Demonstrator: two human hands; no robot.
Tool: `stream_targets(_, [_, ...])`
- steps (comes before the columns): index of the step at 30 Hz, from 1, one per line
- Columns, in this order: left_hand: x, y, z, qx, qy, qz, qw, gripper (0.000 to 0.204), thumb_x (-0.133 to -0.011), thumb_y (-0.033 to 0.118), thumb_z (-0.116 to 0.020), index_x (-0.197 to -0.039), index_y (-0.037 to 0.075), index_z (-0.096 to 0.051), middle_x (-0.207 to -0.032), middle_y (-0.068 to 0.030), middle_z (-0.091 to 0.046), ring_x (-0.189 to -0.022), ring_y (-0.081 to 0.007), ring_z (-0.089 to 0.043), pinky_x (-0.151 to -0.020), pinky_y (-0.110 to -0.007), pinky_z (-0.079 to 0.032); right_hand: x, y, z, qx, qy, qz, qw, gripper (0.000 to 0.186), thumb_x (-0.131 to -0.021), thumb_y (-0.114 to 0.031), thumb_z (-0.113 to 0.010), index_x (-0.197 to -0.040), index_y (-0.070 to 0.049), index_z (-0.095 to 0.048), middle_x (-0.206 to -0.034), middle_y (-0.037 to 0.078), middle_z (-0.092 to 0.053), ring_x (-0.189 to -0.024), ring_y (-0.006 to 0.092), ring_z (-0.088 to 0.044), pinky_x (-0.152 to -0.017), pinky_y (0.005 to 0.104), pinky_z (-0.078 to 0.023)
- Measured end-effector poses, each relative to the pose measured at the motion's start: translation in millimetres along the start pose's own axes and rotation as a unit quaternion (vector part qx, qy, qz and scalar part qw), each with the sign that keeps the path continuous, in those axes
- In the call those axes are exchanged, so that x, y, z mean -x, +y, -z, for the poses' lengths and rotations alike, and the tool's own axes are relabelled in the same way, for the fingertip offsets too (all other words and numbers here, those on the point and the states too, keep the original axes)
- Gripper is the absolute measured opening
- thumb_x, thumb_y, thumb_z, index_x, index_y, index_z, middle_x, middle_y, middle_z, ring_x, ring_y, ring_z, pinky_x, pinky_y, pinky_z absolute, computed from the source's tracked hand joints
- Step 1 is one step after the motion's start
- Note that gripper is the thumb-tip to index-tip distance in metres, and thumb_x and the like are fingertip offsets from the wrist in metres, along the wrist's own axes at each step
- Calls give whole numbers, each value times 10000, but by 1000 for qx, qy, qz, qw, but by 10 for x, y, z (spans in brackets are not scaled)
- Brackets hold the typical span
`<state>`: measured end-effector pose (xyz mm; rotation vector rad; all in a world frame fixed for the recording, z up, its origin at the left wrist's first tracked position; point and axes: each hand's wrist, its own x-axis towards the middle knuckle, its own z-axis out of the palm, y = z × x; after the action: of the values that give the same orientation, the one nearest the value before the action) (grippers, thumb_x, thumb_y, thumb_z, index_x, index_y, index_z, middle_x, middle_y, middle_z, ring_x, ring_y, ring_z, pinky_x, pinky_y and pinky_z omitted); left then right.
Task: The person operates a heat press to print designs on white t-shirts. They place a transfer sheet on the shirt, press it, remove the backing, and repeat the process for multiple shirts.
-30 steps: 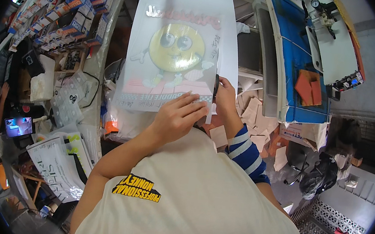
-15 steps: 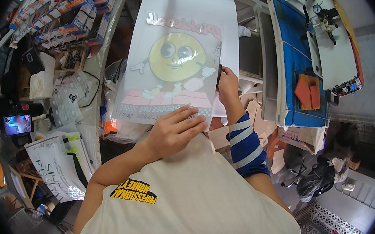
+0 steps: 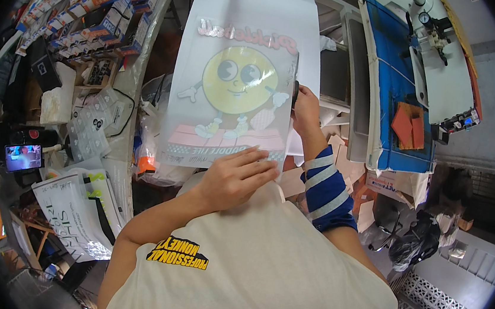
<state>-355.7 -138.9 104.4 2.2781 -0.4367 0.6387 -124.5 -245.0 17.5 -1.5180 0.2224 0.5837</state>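
Head view: looks down over the person's cream T-shirt (image 3: 260,275) onto a crowded work area.
Transfer sheet (image 3: 236,82): a large translucent film printed with a yellow round cartoon figure and red and pink bands, seen from its back so the print reads mirrored. It is held up flat in front of the person, above the clutter, with a white sheet (image 3: 255,12) showing behind its top part.
Left hand (image 3: 234,177): fingers spread and pressed flat on the lower edge of the transfer sheet, palm down, holding that edge in place.
Right hand (image 3: 305,109): closed on the right edge of the sheet about halfway up. A small dark object (image 3: 295,90) sits at the fingertips, too small to tell what it is.
Right forearm: wears a blue and grey striped sleeve (image 3: 326,189).
Left side: shelves of small boxes (image 3: 89,8) run along the upper left. Below them lie plastic bags (image 3: 105,117), printed films (image 3: 75,215) and a small lit screen (image 3: 22,157).
Right side: a counter with a blue pad (image 3: 398,79) carries orange-red pieces (image 3: 410,125). A white machine (image 3: 441,60) stands just beside it.
Lower right: dark bags (image 3: 418,236) on the floor near a metal grating (image 3: 424,296).
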Motion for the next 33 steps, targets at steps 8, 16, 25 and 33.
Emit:
stream_targets(8, [69,34,108,-13,-21,-4,1000,314,-736,29,-693,-1050,44,-707,-1075,-82,-715,-1054,-294,-680,-973,-435,-547,-29,-144,114,55,-29,-18,998,249,-950,-231,-662,-1088,-27,-619,-712,24,-562,-546,113,-539,-428,272,-399])
stream_targets(16, [85,48,242,32,-142,155,977,461,-805,181,-754,-1235,57,-647,-1274,-144,-618,-1257,-348,-528,-1133,-542,-344,-219,-306,18,83,-12,-14,996,204,-966,-235,-645,-1037,-46,-613,-698,8,-546,-564,102,-522,-440,256,-384])
stream_targets(25, [215,-987,-207,-285,-94,293,908,604,-889,446,-665,-1371,99,-553,-1357,-154,-448,-1278,-374,-381,-1116,-710,-152,-263,-294,28,60,-23,-12,998,205,-957,-223,-655,-1065,-53,-623,-718,6,-563,-565,98,-548,-450,251,-400])
stream_targets(33, [184,-1037,-222,-292,-81,305,903,581,-884,432,-670,-1343,90,-569,-1354,-162,-449,-1299,-370,-367,-1116,-728,-115,-308,-310,28,58,-33,-10,998,301,-925,-246,-696,-1122,-35,-610,-725,12,-579,-548,107,-558,-449,261,-387])
